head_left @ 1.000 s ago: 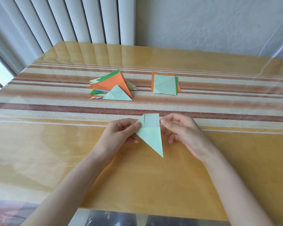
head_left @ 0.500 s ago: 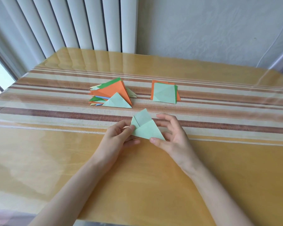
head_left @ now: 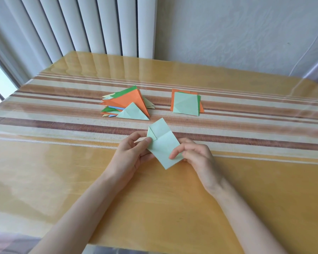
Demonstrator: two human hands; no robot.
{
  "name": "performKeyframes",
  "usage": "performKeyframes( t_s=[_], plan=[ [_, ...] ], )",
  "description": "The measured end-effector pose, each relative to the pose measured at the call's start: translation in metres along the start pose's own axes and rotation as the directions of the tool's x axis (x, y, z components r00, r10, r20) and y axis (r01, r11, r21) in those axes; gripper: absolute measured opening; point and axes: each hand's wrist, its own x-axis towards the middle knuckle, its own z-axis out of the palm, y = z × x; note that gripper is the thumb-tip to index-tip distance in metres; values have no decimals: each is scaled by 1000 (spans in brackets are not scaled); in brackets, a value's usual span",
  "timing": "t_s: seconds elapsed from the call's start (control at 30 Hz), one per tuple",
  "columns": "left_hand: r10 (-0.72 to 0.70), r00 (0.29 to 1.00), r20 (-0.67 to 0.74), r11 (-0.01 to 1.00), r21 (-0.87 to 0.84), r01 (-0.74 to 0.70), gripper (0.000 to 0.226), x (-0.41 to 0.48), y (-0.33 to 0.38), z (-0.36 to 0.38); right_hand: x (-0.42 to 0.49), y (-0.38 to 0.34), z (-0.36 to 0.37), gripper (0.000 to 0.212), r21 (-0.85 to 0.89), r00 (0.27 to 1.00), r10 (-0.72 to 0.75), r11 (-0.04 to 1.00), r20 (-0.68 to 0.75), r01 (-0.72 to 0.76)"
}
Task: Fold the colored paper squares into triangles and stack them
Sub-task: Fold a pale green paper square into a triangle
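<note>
From the head view, the pale mint-green paper sheet (head_left: 163, 145) is held just above the glossy yellow-wood table (head_left: 81, 180), in front of the striped cloth runner (head_left: 44, 123), pinched between both hands. The left hand (head_left: 130, 156) grips its left edge, thumb pressed on a small turned-in corner flap; the right hand (head_left: 196, 156) nips the lower right edge between thumb and forefinger. It looks feather-light, thin and limp, likely to tear or take stray creases, so I'd hold it by edges and corners, as here. It shows as a part-folded oblong, creased across the middle. Farther back lie the loose pile of orange, green and mint folded triangles (head_left: 127, 107) and, to its right, the small stack of unfolded squares (head_left: 186, 104).
</note>
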Motion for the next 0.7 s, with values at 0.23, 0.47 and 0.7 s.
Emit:
performKeyframes(
  t_s=[0.23,0.47,0.7],
  plan=[
    [81,994,-66,984,163,-70,14,-2,-2,3,-1,8,7,19,-290,998,-30,956,49,43],
    [104,993,62,959,258,-117,12,-5,-1,2,0,-9,3,56,99,991,87,992,-102,-77],
    [112,989,100,935,326,-139,4,-8,-1,4,1,-4,2,14,12,985,70,998,-159,-69]
  ],
)
